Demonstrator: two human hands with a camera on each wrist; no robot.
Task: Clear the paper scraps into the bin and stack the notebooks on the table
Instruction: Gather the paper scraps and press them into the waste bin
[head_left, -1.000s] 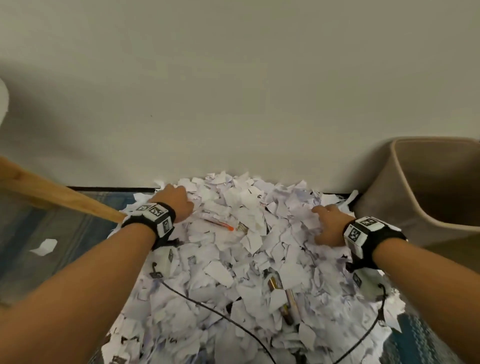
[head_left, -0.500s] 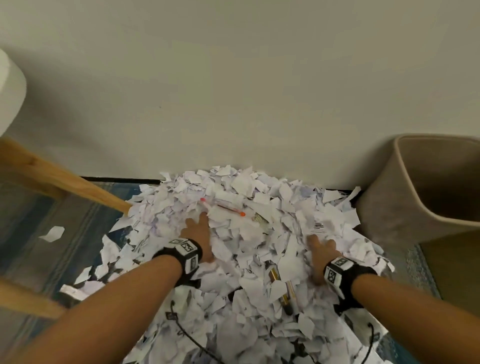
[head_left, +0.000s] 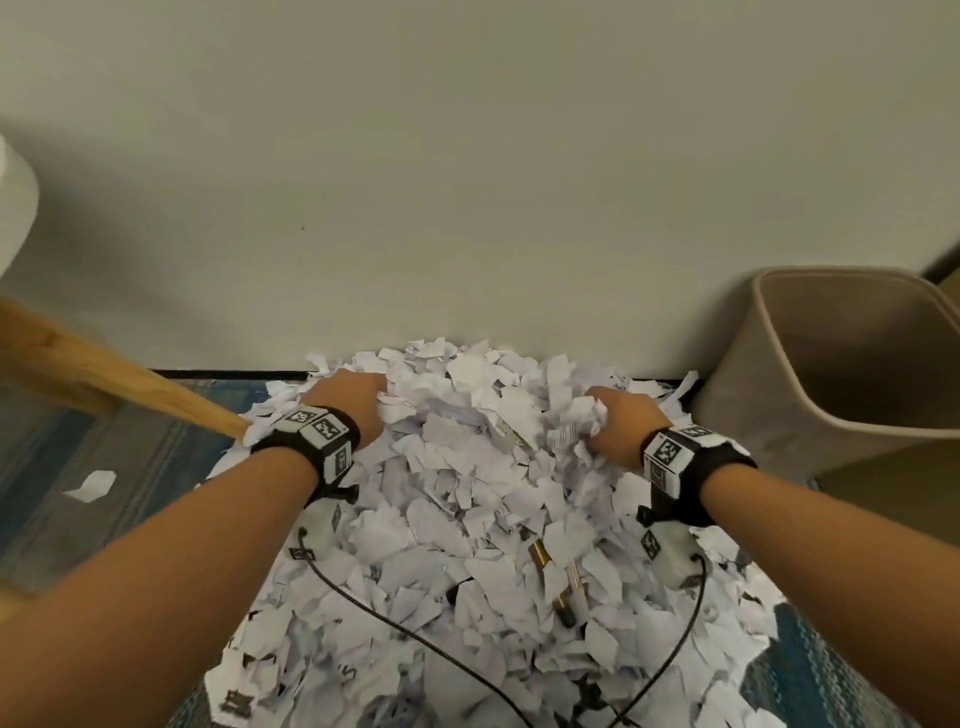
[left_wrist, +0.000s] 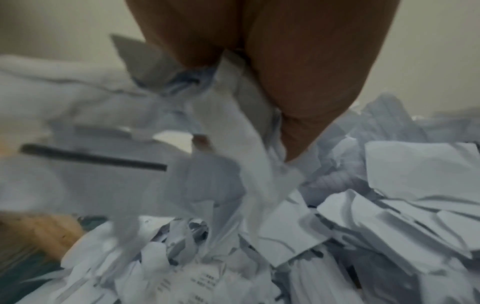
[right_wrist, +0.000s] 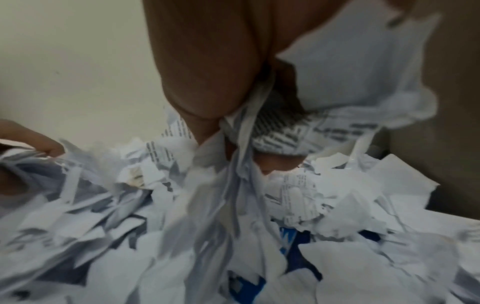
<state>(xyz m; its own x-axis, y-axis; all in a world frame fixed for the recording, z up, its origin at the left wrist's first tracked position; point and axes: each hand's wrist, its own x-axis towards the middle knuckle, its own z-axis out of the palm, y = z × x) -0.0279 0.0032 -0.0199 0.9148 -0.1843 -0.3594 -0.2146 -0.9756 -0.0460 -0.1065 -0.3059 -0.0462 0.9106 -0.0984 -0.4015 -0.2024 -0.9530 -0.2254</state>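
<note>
A big heap of torn white paper scraps (head_left: 467, 545) covers the floor against the wall. My left hand (head_left: 348, 405) grips a bunch of scraps (left_wrist: 233, 115) at the heap's far left. Over at the far right my right hand (head_left: 618, 421) grips another bunch (right_wrist: 350, 82), crumpled and printed. Both fists are raised a little above the heap, with scraps trailing below them. A tan bin (head_left: 852, 364) stands open to the right, against the wall. No notebook shows plainly; something blue (right_wrist: 285, 236) peeks from under the scraps.
A wooden leg (head_left: 119, 379) slants in from the left, ending near my left wrist. One loose scrap (head_left: 91, 486) lies on the blue striped rug (head_left: 130, 457). Gold and dark pens (head_left: 556, 582) lie in the heap. Black cables (head_left: 415, 639) run from both wrists.
Half a second ago both hands lay pressed into the middle of the heap. Now they have closed round handfuls of scraps and lifted toward the wall.
</note>
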